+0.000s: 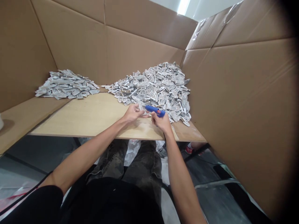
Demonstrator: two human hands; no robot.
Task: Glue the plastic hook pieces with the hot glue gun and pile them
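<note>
My right hand (161, 121) is closed around a blue glue gun (153, 109) with an orange-red part near its back. The nozzle points left, toward my left hand (132, 114). Between the thumb and fingers of that hand is a small whitish arch-shaped piece (141, 105) with cut-outs. The tip of the glue gun is close to this piece; I cannot tell whether they touch. Both hands are over the front part of the wooden board (93, 116), just before a large heap of similar arch-shaped pieces (158, 84).
A smaller heap of flat pale pieces (67, 84) lies at the back left. Tall cardboard walls (140, 40) enclose the back and sides. The board's front edge runs above my legs (142, 165). Part of a white object (1, 123) shows at the left border.
</note>
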